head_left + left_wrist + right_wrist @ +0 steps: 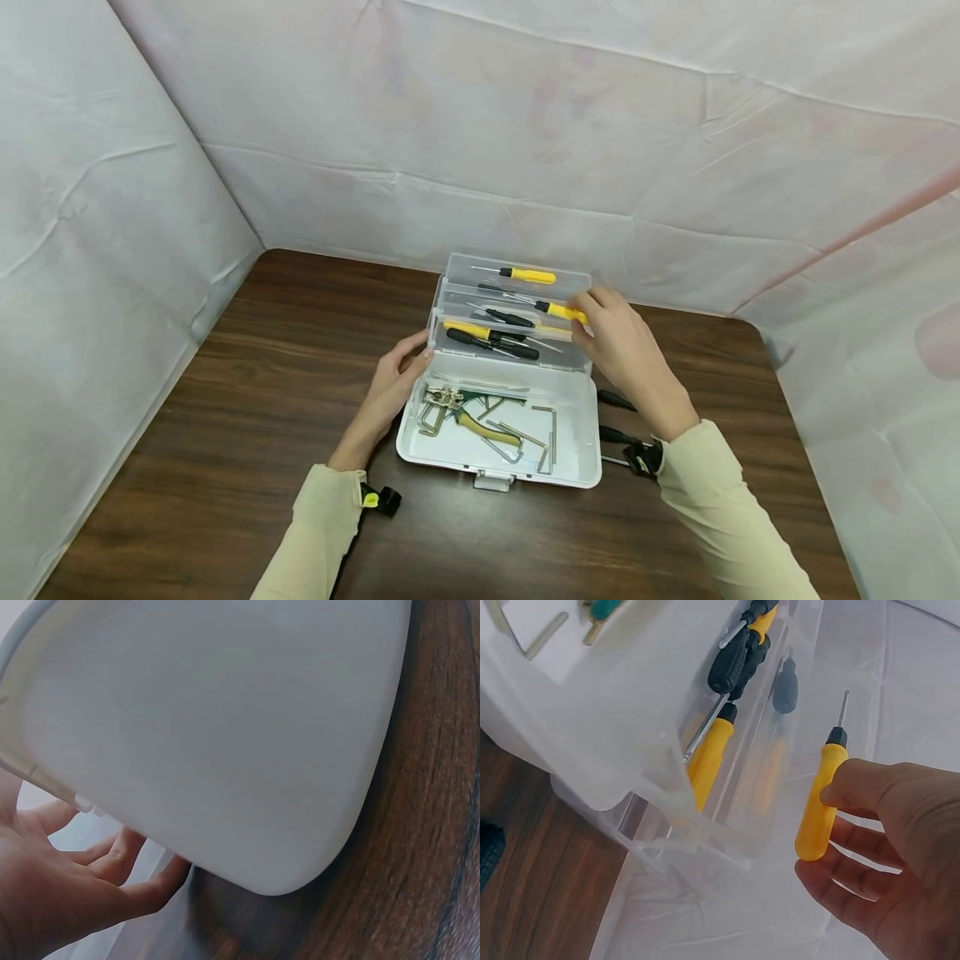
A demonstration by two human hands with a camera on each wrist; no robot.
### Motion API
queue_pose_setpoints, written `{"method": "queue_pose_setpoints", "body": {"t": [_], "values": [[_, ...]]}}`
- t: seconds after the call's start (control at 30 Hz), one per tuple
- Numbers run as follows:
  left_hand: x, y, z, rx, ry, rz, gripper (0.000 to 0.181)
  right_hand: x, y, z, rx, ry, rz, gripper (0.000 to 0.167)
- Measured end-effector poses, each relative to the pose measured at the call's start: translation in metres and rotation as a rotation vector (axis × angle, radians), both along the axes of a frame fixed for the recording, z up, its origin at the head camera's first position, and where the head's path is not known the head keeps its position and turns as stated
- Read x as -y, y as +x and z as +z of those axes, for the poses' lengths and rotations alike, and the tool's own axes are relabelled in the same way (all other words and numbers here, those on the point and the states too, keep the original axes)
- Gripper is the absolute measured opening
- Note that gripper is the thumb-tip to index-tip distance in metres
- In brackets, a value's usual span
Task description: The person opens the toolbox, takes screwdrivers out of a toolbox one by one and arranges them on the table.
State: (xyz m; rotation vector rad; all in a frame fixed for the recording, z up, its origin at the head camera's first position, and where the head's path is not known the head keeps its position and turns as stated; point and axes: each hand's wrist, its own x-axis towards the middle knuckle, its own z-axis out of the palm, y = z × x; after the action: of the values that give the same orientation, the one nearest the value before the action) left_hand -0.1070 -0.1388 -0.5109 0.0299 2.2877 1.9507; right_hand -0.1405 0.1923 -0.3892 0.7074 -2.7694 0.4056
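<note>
My right hand pinches a screwdriver with a yellow handle and black collar between thumb and fingers. In the right wrist view its tip points up, beside the clear compartment trays. Below it in the head view, the clear lid trays of an opened white toolbox hold several yellow and black screwdrivers. My left hand rests against the toolbox's left side near the hinge, fingers loosely bent behind it. From the left wrist the box wall fills most of the view and hides some fingertips.
Inside the white base lie pliers with green-yellow handles and several hex keys. Black-handled tools lie on the brown table, right of the box, partly under the right forearm. White fabric hangs behind the table.
</note>
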Motion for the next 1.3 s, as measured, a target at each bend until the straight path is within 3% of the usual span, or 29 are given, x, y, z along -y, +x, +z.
{"method": "queue_pose_setpoints", "body": {"t": [0.47,0.8,1.3], "values": [[-0.001,-0.001,0.000,0.009,0.005,0.017,0.051,-0.016,0.026,-0.013,-0.051,-0.046,-0.023,0.019],[0.000,-0.001,-0.002,0.006,0.003,0.012,0.051,-0.031,0.039,-0.034,-0.097,-0.082,-0.038,0.022],[-0.001,-0.001,-0.002,0.018,-0.005,0.006,0.052,-0.063,0.064,-0.063,-0.143,-0.094,-0.129,0.027]]}}
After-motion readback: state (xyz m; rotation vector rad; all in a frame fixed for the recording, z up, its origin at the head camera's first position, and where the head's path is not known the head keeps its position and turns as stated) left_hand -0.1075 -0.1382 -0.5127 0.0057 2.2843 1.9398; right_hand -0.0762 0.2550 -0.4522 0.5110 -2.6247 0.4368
